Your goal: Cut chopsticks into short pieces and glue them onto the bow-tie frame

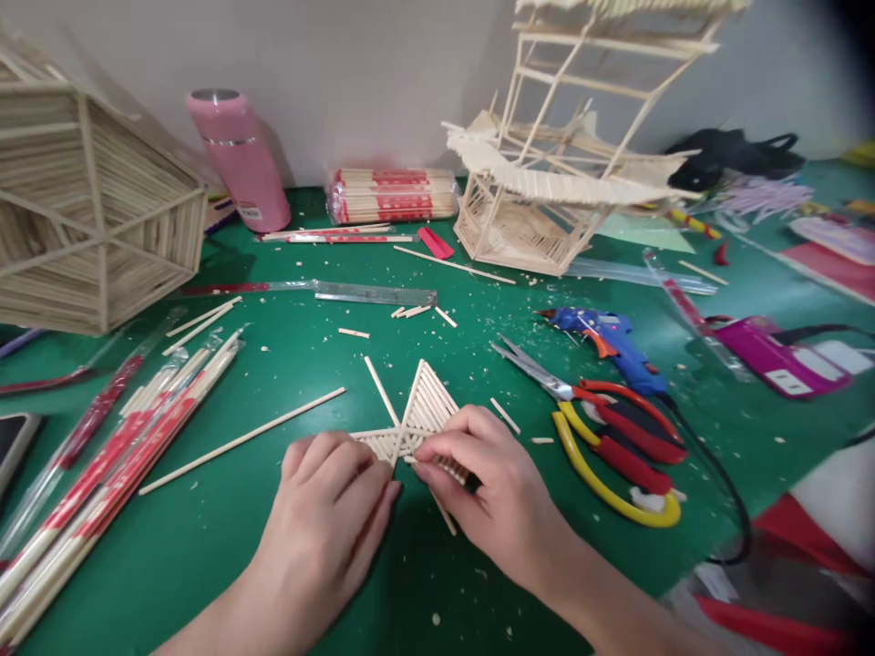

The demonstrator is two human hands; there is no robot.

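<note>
A small star-like frame of pale wooden sticks (430, 397) lies on the green table, with crossing spokes and rows of short sticks filling some of its sections. My left hand (328, 510) has its fingers curled and pressed together over the frame's left side, hiding that part. From the right, my right hand (496, 487) reaches over the frame, thumb and forefinger pinched at a short stick (410, 459) near the centre. The right fingers cover much of the frame's lower right section. One long stick (246, 439) lies left of the frame.
Scissors (540, 369), yellow-and-red-handled cutters (615, 474) and a blue glue gun (608, 342) lie at right. Wrapped chopsticks (129, 465) lie left. Behind stand a pink bottle (239, 159), a stick-built tower (547, 182) and a large stick panel (96, 210).
</note>
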